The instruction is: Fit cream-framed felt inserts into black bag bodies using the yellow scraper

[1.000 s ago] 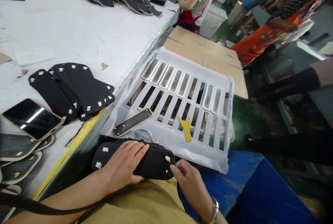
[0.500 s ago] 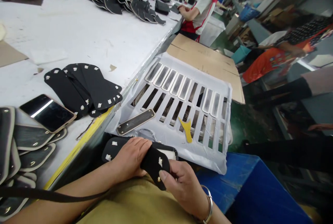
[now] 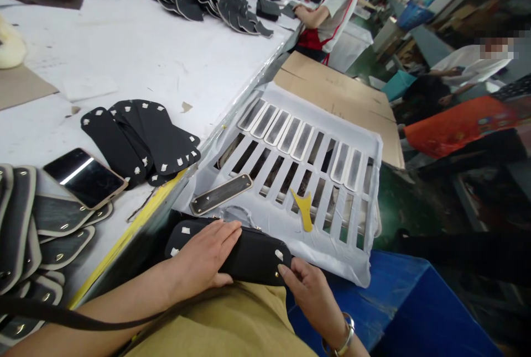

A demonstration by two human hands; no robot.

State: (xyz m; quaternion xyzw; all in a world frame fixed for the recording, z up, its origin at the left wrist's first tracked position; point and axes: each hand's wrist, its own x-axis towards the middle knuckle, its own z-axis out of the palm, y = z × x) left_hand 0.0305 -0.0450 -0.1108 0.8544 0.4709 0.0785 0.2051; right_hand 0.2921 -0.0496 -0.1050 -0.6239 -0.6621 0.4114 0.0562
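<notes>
Across my lap lies a long black padded panel point(image 3: 257, 255) with rounded ends and small white tabs near its corners. My left hand point(image 3: 211, 249) rests flat over its middle, fingers stretched out and thumb by the lower edge. At the right end, my right hand point(image 3: 305, 285) pinches the corner beside a small brass stud. Just beyond, a narrow dark strip with pale edging point(image 3: 222, 194) lies at an angle on the slotted grey frame point(image 3: 265, 172). Part of the black panel is hidden under my left hand and forearm.
Black panels point(image 3: 166, 136) are fanned out on the white table point(image 3: 124, 42) beside a phone point(image 3: 85, 177). Pale-edged dark pieces point(image 3: 16, 224) pile up at left. The frame holds several strips and a yellow scrap point(image 3: 304, 210). A blue bin point(image 3: 398, 290) stands at right; other people work beyond.
The right end of the black panel, folded up before and showing a pale underside, now lies flat. My right hand has moved right and slightly down with that corner.
</notes>
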